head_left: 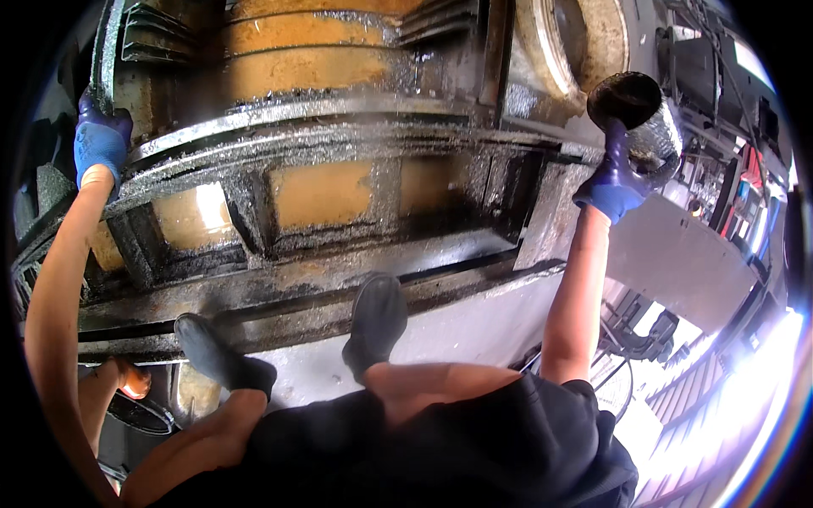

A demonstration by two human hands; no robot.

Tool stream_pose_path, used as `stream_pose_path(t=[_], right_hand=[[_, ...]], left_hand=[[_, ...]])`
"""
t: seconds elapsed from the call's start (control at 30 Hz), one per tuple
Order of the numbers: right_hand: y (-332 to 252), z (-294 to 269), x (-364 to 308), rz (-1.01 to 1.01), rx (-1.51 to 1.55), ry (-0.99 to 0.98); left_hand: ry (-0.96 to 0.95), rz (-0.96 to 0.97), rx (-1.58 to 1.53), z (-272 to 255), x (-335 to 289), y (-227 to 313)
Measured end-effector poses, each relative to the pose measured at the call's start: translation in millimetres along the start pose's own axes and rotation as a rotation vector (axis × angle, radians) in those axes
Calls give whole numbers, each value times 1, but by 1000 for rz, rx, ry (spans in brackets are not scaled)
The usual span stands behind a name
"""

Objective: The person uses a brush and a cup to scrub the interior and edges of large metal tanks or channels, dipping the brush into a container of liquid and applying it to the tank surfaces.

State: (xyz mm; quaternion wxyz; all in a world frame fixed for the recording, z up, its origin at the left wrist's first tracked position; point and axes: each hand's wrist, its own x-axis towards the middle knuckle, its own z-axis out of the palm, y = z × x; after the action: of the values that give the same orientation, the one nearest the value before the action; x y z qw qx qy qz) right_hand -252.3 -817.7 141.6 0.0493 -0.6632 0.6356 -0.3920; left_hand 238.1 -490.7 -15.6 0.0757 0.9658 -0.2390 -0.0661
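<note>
My left hand, in a blue and purple glove, is closed around a narrow upright metal edge at the far left. On the right, my gloved right hand grips a dark round can. One finger reaches over the rim into its dark mouth, and shiny metal chips cling to its outer wall. The can is held tilted, its mouth toward me, beside a large worn ring-shaped machine part. Between my hands lies a metal machine bed coated with wet metal chips.
Brown-orange liquid or residue shows in the bed's pockets. My dark shoes rest at the bed's near ledge. Another limb with an orange-brown shoe-like item shows at lower left. A grey panel and shelving stand right.
</note>
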Motion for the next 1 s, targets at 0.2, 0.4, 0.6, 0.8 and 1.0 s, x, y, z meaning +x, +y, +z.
stream_pose_path(t=[0.2, 0.4, 0.6, 0.8, 1.0], right_hand=[[49, -72, -119, 458, 312, -372], [113, -41, -209, -28, -618, -671], [148, 10, -185, 215, -734, -959], [201, 40, -234, 6, -1146, -793], [149, 53, -238, -79, -910, -1070]], left_hand=[[-11, 12, 61, -5, 2, -14], [3, 49, 69, -11, 4, -12], [-4, 91, 5, -3, 2, -11], [37, 126, 44, -6, 3, -14], [38, 109, 140, -1, 11, -31]])
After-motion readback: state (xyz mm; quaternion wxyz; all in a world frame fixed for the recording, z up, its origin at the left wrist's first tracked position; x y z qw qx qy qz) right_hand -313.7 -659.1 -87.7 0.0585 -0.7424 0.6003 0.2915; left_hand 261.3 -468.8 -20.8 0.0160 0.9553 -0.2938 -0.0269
